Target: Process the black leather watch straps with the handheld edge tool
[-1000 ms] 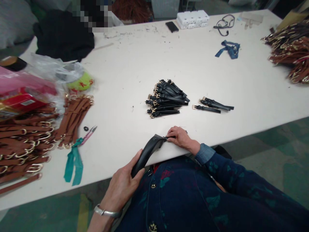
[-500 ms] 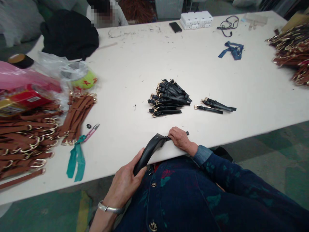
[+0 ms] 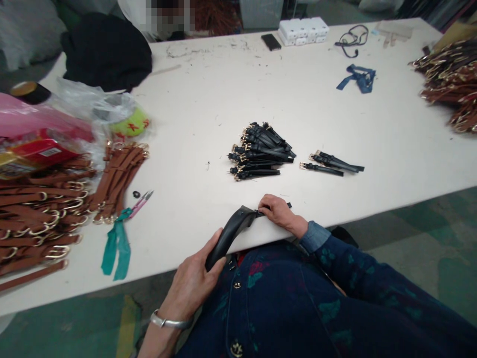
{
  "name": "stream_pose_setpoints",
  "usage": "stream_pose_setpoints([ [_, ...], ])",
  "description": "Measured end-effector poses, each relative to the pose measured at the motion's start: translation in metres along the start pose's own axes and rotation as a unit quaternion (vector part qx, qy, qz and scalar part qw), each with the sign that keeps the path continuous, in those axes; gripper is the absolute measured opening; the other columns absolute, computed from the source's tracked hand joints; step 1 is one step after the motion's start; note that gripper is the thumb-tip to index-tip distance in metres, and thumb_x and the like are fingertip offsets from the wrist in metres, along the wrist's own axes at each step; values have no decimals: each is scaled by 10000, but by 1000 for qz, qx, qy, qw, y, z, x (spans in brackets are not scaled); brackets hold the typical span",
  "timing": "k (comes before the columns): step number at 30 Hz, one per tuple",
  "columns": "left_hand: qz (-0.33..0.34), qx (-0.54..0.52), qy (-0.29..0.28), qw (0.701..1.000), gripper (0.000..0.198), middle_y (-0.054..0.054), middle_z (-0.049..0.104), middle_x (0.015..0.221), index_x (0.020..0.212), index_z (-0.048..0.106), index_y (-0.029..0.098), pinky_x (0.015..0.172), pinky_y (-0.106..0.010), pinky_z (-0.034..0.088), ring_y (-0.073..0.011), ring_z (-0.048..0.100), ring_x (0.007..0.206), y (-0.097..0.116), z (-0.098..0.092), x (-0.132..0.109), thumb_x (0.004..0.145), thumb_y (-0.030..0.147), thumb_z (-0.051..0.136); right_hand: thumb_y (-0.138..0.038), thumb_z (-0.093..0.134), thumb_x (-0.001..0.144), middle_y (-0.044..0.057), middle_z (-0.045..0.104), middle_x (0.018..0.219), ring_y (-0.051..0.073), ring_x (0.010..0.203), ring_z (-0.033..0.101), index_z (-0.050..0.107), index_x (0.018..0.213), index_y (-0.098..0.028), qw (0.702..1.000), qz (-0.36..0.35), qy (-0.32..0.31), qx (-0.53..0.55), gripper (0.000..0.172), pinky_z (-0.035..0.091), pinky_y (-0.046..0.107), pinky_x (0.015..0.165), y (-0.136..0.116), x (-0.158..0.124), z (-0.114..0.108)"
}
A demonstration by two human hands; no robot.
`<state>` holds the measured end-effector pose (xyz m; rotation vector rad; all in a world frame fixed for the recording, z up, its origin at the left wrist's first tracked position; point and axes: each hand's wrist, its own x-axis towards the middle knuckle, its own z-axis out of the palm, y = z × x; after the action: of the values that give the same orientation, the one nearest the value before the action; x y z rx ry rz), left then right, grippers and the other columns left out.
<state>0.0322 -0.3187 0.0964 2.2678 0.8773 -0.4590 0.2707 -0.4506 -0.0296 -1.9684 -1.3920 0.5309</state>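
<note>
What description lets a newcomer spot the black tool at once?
Start at the near edge of the white table. There, the left hand grips a curved black tool whose upper end points to the right hand. Unlike the gold-buckled black straps piled beyond, it is thick and bent, with no buckle visible.

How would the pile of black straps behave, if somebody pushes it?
The black straps would likely slide apart, being loosely heaped. Each looks fairly stiff, lying nearly straight. Their gold buckles, crowded toward the left side, may snag each other.
</note>
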Motion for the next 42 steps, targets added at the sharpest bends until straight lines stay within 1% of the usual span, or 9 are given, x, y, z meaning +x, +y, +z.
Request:
stream_pose_setpoints([
  [5,3,3,1,1000,619,-50,603,1268,1420,322,271,932,-364,462,-232,625,1055,-2,1,-1,835,440,438,-137,552,823,25,558,802,163,780,499,565,776,-188,1000,17,7,-22,71,388,283,718,-2,2,4],
  [10,2,0,0,1000,625,-42,572,1307,1419,321,280,927,-357,467,-232,617,1073,-2,1,0,829,441,453,-166,462,885,41,537,824,165,779,492,538,809,-180,998,36,39,-17,108,399,296,733,2,2,3],
  [12,4,-3,-1,1000,624,-41,570,1310,1420,318,282,933,-359,465,-231,611,1084,-3,1,-1,831,441,450,-169,456,894,42,544,821,160,780,503,544,807,-175,998,36,42,-8,124,408,294,737,3,1,1],
  [18,7,-10,3,1000,634,-59,579,1298,1421,317,265,971,-380,443,-239,582,1132,-4,2,-1,828,443,454,-175,613,811,30,596,808,159,806,539,617,788,-180,1000,8,-8,2,23,419,280,742,0,4,-3],
  [22,9,-12,3,1000,629,-51,557,1323,1418,323,271,983,-386,436,-241,587,1124,-3,2,-1,826,429,463,-106,564,797,31,594,772,158,749,533,622,730,-176,999,15,-25,-19,113,406,275,698,-5,10,-3],
  [26,5,-10,-3,1000,624,-44,544,1337,1420,319,274,984,-384,435,-238,583,1131,-2,2,-1,830,430,454,-91,530,800,37,574,759,160,725,509,593,714,-174,999,21,-24,-42,135,390,275,679,-6,11,-2],
  [31,8,-11,1,1000,633,-47,549,1332,1421,318,265,983,-376,438,-234,587,1125,-3,3,0,829,439,456,-148,506,843,52,556,796,185,785,494,554,771,-184,998,28,5,-57,94,389,299,725,-4,4,6],
  [36,3,-9,-2,1000,634,-54,559,1321,1425,308,273,979,-383,438,-237,572,1148,-3,2,0,830,433,456,-185,476,871,55,543,799,193,786,486,524,772,-194,996,44,47,-53,110,389,309,725,-3,0,15],
  [42,1,0,-7,1000,643,-51,579,1299,1431,293,272,945,-378,455,-242,604,1094,-2,0,0,832,438,455,-152,453,860,50,541,802,184,763,491,499,764,-195,992,68,105,-31,115,395,310,725,2,3,16],
])
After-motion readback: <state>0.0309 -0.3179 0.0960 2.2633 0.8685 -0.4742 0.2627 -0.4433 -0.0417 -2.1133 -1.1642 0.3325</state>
